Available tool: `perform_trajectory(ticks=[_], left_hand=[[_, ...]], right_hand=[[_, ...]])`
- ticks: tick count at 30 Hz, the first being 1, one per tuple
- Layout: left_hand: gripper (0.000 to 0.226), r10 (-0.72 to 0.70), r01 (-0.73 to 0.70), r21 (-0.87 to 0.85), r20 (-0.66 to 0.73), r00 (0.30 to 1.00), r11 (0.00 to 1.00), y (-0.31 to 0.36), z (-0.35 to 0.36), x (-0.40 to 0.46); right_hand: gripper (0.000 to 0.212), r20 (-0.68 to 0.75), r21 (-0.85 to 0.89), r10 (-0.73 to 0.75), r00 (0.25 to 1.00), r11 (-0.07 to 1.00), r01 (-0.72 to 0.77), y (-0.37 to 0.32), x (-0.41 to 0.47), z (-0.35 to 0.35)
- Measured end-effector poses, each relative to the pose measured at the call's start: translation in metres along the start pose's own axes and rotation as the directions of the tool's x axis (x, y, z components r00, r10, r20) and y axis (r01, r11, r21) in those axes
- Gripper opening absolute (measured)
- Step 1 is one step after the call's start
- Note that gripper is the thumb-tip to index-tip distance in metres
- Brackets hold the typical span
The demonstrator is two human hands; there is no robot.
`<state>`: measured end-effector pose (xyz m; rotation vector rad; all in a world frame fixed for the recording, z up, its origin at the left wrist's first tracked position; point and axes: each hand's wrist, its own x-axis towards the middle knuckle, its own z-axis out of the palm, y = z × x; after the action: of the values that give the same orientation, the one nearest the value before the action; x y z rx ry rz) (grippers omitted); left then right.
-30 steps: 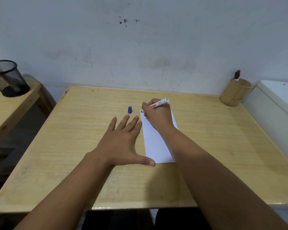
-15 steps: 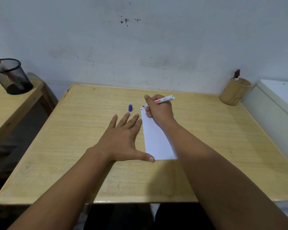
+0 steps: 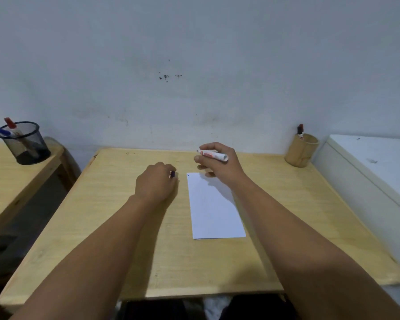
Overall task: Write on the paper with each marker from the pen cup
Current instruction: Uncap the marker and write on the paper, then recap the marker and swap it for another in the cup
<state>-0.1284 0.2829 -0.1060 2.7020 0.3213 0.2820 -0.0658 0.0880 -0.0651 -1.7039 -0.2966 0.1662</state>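
Note:
A white sheet of paper (image 3: 214,206) lies on the wooden table (image 3: 106,218), with a small blue mark at its far left corner. My right hand (image 3: 217,165) is raised just beyond the paper's far edge and grips a white marker (image 3: 214,155), held level with its tip pointing left. My left hand (image 3: 156,182) rests on the table left of the paper, its fingers curled around the small blue cap (image 3: 172,174). A bamboo pen cup (image 3: 301,150) at the far right corner holds one dark marker.
A black mesh cup (image 3: 26,144) with a red-capped and a blue-capped marker stands on a second wooden table at the left. A white cabinet (image 3: 370,172) adjoins the table's right side. The wall runs close behind the table.
My right hand lifted the marker off the paper and turned it level. My left hand left the paper's edge, slid forward and closed on the blue cap.

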Motion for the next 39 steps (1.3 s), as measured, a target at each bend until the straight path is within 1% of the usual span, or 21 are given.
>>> perform_trajectory(ticks=[1, 3, 5, 6, 7, 8, 10, 12, 13, 14, 17, 20, 29, 33, 37, 39], left_hand=[[0.028, -0.007, 0.007, 0.007, -0.007, 1.000, 1.000, 0.000, 0.001, 0.001], [0.023, -0.040, 0.040, -0.027, -0.013, 0.999, 0.999, 0.000, -0.001, 0.004], [0.021, -0.101, 0.101, -0.139, 0.004, 0.995, 0.985, 0.000, -0.005, 0.007], [0.020, -0.138, 0.139, -0.230, 0.019, 0.990, 0.963, 0.001, -0.008, 0.009], [0.021, -0.178, 0.179, -0.344, 0.034, 0.983, 0.922, 0.002, -0.011, 0.011], [0.020, -0.217, 0.218, -0.470, 0.058, 0.974, 0.855, 0.004, -0.017, 0.013], [0.015, -0.255, 0.272, -0.689, 0.130, 0.958, 0.672, 0.014, -0.030, 0.013], [0.010, -0.244, 0.295, -0.811, 0.194, 0.950, 0.505, 0.027, -0.045, 0.011], [0.009, -0.232, 0.301, -0.840, 0.215, 0.949, 0.451, 0.033, -0.051, 0.010], [0.008, -0.219, 0.302, -0.854, 0.226, 0.949, 0.424, 0.038, -0.055, 0.009], [0.007, -0.181, 0.292, -0.853, 0.235, 0.955, 0.433, 0.054, -0.062, 0.006], [0.008, -0.150, 0.283, -0.843, 0.241, 0.959, 0.457, 0.069, -0.063, 0.002], [0.010, -0.066, 0.207, -0.776, 0.209, 0.976, 0.596, 0.115, -0.063, -0.002], [0.009, 0.001, 0.166, -0.706, 0.230, 0.973, 0.689, 0.144, -0.056, 0.000], [0.011, 0.054, 0.139, -0.709, 0.243, 0.969, 0.692, 0.188, -0.051, 0.006], [0.011, 0.094, 0.123, -0.702, 0.262, 0.961, 0.701, 0.215, -0.048, 0.014]], right_hand=[[0.023, 0.036, 0.005, 0.007, 0.999, 1.000, -0.007, 0.000, -0.002, -0.004], [0.034, 0.034, 0.069, 0.058, 0.998, 0.996, -0.060, -0.005, -0.009, -0.012], [0.039, 0.006, 0.169, 0.114, 0.993, 0.979, -0.113, -0.010, -0.015, -0.018], [0.039, 0.003, 0.222, 0.127, 0.992, 0.967, -0.125, -0.013, -0.018, -0.021], [0.035, 0.001, 0.246, 0.123, 0.992, 0.962, -0.120, -0.013, -0.020, -0.023], [0.030, 0.001, 0.245, 0.108, 0.994, 0.964, -0.105, -0.013, -0.021, -0.025], [0.025, 0.019, 0.152, 0.070, 0.997, 0.986, -0.072, -0.009, -0.024, -0.026], [0.025, 0.064, -0.028, 0.036, 0.997, 0.999, -0.034, -0.005, -0.026, -0.024], [0.026, 0.088, -0.106, 0.022, 0.996, 0.994, -0.013, -0.003, -0.026, -0.022], [0.025, 0.100, -0.159, 0.010, 0.995, 0.987, 0.007, -0.002, -0.026, -0.021], [0.018, 0.082, -0.220, -0.026, 0.996, 0.974, 0.043, -0.002, -0.028, -0.024], [0.018, 0.083, -0.248, -0.049, 0.995, 0.966, 0.068, -0.005, -0.032, -0.032], [0.021, 0.041, -0.298, -0.076, 0.996, 0.951, 0.085, -0.011, -0.045, -0.071], [0.020, 0.000, -0.267, -0.092, 0.996, 0.960, 0.088, -0.011, -0.047, -0.093], [0.016, -0.058, -0.213, -0.083, 0.995, 0.975, 0.069, -0.016, -0.047, -0.128], [0.015, -0.117, -0.189, -0.073, 0.990, 0.981, 0.050, -0.017, -0.047, -0.150]])
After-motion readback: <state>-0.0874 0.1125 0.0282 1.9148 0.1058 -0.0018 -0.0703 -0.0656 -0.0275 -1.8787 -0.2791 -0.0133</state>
